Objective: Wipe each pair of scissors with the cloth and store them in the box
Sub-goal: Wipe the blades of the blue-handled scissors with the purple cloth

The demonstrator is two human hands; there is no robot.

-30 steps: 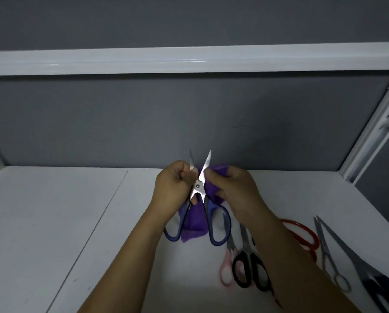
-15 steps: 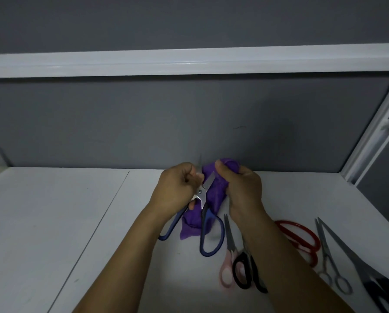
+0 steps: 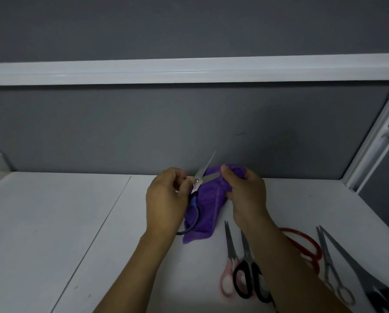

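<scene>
Currently, blue-handled scissors [image 3: 197, 182] are being held just above the white tabletop [image 3: 53, 222], near its far edge by the grey wall [image 3: 189, 123], between both hands. The left hand [image 3: 166, 199] is being wrapped round the scissors near the pivot, its fingers [image 3: 180, 177] curled tight on them; one dark blue handle loop is hanging below the palm. The blades are being held apart: one is pointing up and right, bare, the other is lying nearly level toward the right hand [image 3: 245, 195]. A purple cloth [image 3: 202, 213] is being pinched by the right hand, thumb and fingers pressed together on a bunched fold wrapped over the outer part of that level blade; whether the tip is fully covered cannot be told. The rest of the cloth is draping down behind the handle; whether its lower corner is touching the tabletop cannot be told. Further pairs are lying on the tabletop to the right, partly hidden by the right forearm: pink-handled scissors [image 3: 230, 264], black-handled scissors [image 3: 253, 280] touching them, red-handled scissors [image 3: 311, 241], slim silver scissors [image 3: 327, 256], and large dark-handled scissors [image 3: 356, 266] at the frame edge. A white rail [image 3: 189, 68] is running across the wall above.
</scene>
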